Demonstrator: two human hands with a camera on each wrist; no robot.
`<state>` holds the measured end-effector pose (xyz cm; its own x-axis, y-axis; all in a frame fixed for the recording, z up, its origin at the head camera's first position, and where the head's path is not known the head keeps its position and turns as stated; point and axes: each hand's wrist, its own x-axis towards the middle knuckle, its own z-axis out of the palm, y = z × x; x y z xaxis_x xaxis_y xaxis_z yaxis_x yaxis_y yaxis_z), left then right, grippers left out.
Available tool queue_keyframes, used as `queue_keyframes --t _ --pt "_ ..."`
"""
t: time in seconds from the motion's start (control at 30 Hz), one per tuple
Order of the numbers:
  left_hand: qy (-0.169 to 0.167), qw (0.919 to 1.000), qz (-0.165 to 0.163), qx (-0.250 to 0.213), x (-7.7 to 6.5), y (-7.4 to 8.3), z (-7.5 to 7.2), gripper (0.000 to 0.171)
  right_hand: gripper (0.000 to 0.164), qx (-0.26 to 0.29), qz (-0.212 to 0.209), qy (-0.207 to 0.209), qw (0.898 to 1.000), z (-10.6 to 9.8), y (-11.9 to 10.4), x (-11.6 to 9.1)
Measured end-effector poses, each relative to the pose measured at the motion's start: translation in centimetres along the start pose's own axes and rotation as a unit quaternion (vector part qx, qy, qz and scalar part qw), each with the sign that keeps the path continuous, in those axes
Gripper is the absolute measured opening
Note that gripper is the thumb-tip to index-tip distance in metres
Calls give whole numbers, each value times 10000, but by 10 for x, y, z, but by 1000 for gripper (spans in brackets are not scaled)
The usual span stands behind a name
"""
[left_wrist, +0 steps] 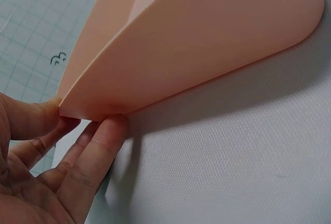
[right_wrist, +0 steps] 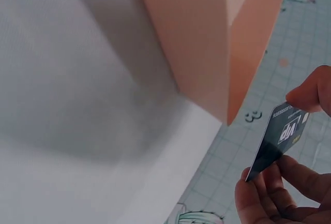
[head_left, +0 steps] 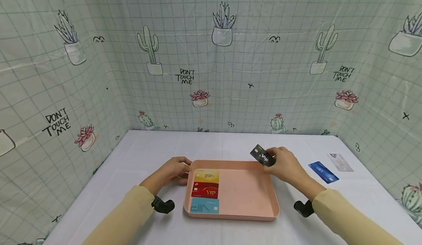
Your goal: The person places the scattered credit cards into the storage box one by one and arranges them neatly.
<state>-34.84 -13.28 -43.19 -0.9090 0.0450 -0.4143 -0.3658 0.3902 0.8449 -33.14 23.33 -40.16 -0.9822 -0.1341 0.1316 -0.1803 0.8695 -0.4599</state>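
Note:
A pink tray (head_left: 244, 193) lies on the white table. At its far left corner my left hand (head_left: 176, 169) holds the tray, fingertips against the outside and up at the rim in the left wrist view. Three cards lie stacked down the tray's left side: a yellow card (head_left: 206, 176), a red VIP card (head_left: 205, 190) and a light blue card (head_left: 204, 205). My right hand (head_left: 284, 164) pinches a black VIP card (head_left: 262, 155) by its edges, raised over the tray's far right corner. The card (right_wrist: 282, 133) is tilted in the right wrist view.
To the right of the tray, a blue card (head_left: 323, 172) and a silver-white card (head_left: 340, 162) lie on the table (head_left: 237, 148). A patterned cloth (head_left: 244, 62) with plant drawings rises behind the table and along both sides.

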Motion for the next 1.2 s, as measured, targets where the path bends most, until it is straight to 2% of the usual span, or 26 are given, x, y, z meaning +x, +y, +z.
queue_keyframes --t 0.53,0.9,1.03,1.2 --pt "-30 10000 -12 -27 0 0 -1 24 58 -26 -483 -358 9982 8 -24 -20" --pt "-72 9999 56 -61 3 -3 -1 25 64 -107 -526 -751 9957 13 -26 -30" --pt "-20 9999 127 -47 2 -3 -1 25 63 -64 -475 -828 9954 15 -26 -33" --pt "88 9998 169 43 2 -4 -1 25 58 -227 -621 -851 9942 18 -24 -39"
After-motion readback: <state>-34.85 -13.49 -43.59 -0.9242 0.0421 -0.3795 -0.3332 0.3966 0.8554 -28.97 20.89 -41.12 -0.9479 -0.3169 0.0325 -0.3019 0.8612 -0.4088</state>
